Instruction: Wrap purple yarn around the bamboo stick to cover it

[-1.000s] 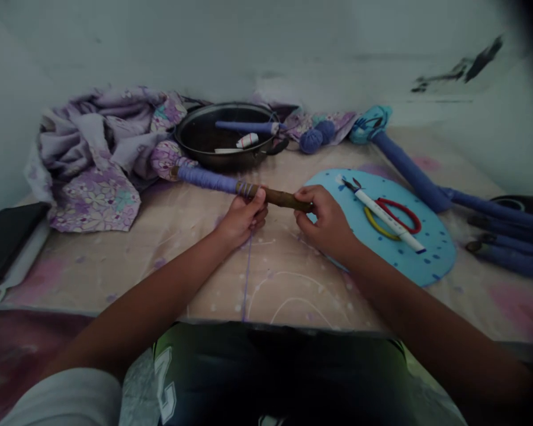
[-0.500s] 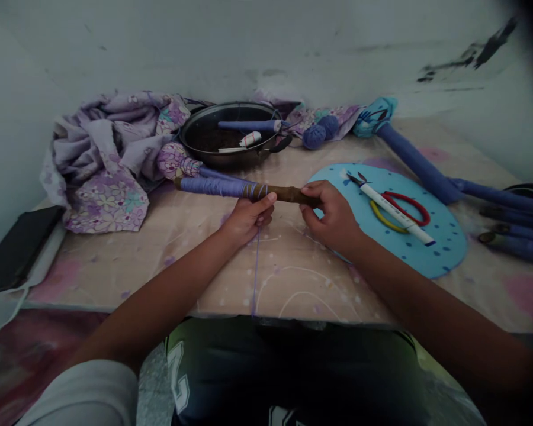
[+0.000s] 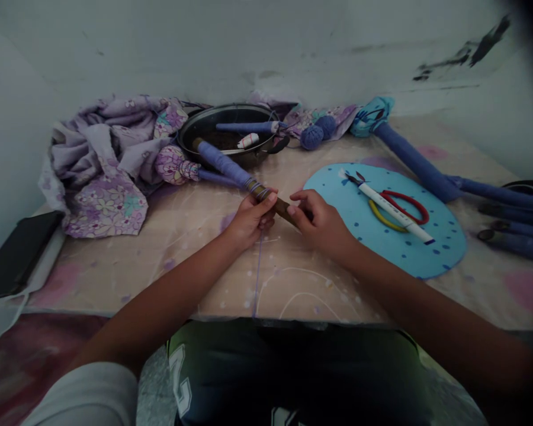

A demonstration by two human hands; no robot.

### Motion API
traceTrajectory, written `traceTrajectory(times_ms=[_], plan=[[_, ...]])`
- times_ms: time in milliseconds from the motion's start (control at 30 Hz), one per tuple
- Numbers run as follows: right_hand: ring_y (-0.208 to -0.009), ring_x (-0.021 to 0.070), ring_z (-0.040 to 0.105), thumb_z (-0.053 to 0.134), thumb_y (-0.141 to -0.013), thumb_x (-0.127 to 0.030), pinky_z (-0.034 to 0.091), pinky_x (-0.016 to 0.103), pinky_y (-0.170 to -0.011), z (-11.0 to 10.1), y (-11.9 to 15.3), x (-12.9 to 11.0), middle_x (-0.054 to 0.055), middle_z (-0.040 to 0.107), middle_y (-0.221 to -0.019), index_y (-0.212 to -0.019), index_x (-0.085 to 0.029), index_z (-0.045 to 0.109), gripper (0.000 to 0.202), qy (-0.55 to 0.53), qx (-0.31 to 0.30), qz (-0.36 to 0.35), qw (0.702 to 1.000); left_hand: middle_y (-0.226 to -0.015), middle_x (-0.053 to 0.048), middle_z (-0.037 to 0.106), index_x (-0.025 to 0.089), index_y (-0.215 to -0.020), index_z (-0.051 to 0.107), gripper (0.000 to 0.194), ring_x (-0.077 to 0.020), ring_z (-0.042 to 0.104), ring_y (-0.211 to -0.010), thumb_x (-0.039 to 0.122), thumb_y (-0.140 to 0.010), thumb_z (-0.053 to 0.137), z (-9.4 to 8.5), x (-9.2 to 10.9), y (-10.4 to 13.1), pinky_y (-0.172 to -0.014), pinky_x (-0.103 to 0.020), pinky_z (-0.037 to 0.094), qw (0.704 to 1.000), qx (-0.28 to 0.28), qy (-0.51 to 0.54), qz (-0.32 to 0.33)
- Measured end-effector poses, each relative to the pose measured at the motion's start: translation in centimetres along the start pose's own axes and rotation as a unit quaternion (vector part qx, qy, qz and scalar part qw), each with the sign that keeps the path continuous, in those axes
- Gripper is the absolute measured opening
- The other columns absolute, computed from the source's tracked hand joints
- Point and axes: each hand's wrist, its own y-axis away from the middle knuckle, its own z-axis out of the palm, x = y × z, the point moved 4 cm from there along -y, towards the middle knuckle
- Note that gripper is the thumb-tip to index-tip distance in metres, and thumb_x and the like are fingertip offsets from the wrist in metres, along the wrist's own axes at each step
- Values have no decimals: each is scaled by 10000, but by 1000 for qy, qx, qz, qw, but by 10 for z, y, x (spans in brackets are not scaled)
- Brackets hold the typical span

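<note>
Slanting down to the right above the table is a brown stick (image 3: pixel 286 208), its upper length wound with purple yarn (image 3: pixel 224 163). My left hand (image 3: pixel 253 220) grips the stick near the last loose turns, thumb on top. From beneath that hand a strand of yarn (image 3: pixel 258 272) runs down over the table's front edge. My right hand (image 3: pixel 322 222) is closed around the stick's lower right end, which its fingers partly hide.
Behind the stick stands a black pan (image 3: pixel 244 155) with a wrapped stick inside. Floral cloth (image 3: pixel 106 201) is heaped left, near a black phone-like object (image 3: pixel 20 251). A blue spotted mat (image 3: pixel 444 248) carries a marker (image 3: pixel 395 210). Purple yarn balls (image 3: pixel 311 137) and wrapped sticks (image 3: pixel 417 160) lie beyond.
The stick has tilted from nearly level to steeply slanted, its wrapped end rising in front of the pan. My right hand has moved slightly left and down with the other end.
</note>
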Motion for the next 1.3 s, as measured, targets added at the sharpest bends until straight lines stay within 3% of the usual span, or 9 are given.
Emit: traceTrajectory(times_ms=[167, 300, 400, 533, 667, 933, 1067, 1167, 1300], plan=[[-662, 151, 527, 641, -762, -417, 417, 293, -615, -10, -5, 1, 18, 573, -801, -1009, -210, 541, 337, -58, 53, -4, 997, -492, 107, 405, 187, -891, 549, 420, -10, 283, -357, 332, -590, 803, 3, 1, 4, -356, -142, 167, 999, -32, -8, 2], [-525, 124, 500, 476, -834, -561, 383, 250, -458, -1, -4, 7, 17, 554, -711, -931, -194, 523, 383, -330, -96, 185, 921, -503, 110, 418, 203, -900, 530, 443, -12, 285, -358, 335, -581, 808, 5, 3, 6, -362, -144, 188, 998, -51, -11, 25], [-428, 106, 431, 392, -874, -542, 289, 227, -372, 4, 0, 5, 5, 506, -590, -826, -178, 521, 389, -341, -162, 246, 892, -509, 107, 424, 193, -900, 532, 446, -11, 285, -356, 336, -580, 809, 4, 2, 5, -358, -149, 189, 998, -51, -17, 26], [-607, 150, 551, 516, -840, -362, 416, 264, -483, -6, -4, 0, 50, 594, -768, -948, -182, 551, 213, -161, -40, 64, 984, -503, 104, 404, 174, -846, 545, 427, -2, 260, -357, 376, -573, 805, 2, 0, 3, -351, -142, 166, 999, -35, -7, 7], [-962, 242, 573, 589, -792, -329, 482, 386, -761, -8, 0, -13, 99, 621, -1027, -1018, -209, 587, 255, -8, 48, -158, 986, -506, 101, 409, 179, -802, 547, 413, -1, 255, -362, 365, -550, 817, 1, 2, 2, -350, -140, 160, 1000, -30, 6, -2], [-389, 123, 419, 373, -889, -514, 333, 260, -369, 4, -1, 4, 1, 508, -554, -867, -187, 531, 365, -282, -132, 200, 929, -531, 100, 438, 212, -853, 549, 380, -5, 273, -364, 242, -573, 803, 1, 1, 3, -359, -142, 184, 999, -43, -5, 2], [-644, 176, 551, 521, -831, -337, 471, 332, -590, -9, -6, -2, 55, 578, -764, -869, -189, 556, 157, -101, -11, -23, 995, -555, 94, 426, 192, -844, 566, 396, -2, 271, -390, 259, -545, 815, 0, 0, 4, -351, -131, 188, 999, -29, 3, -26], [-955, 238, 552, 560, -806, -274, 452, 422, -839, -9, -3, -9, 99, 578, -985, -912, -203, 577, 128, 18, 33, -219, 975, -550, 94, 406, 184, -821, 563, 387, -2, 270, -393, 278, -545, 817, 0, 1, 5, -343, -123, 181, 999, -29, 24, -38], [-891, 210, 578, 603, -792, -436, 493, 366, -720, -7, -7, -2, 86, 578, -1009, -1030, -222, 529, 328, -89, 19, -128, 988, -523, 112, 372, 209, -840, 539, 372, 1, 241, -356, 251, -581, 801, 1, 3, 7, -341, -125, 170, 998, -36, 34, -36]])
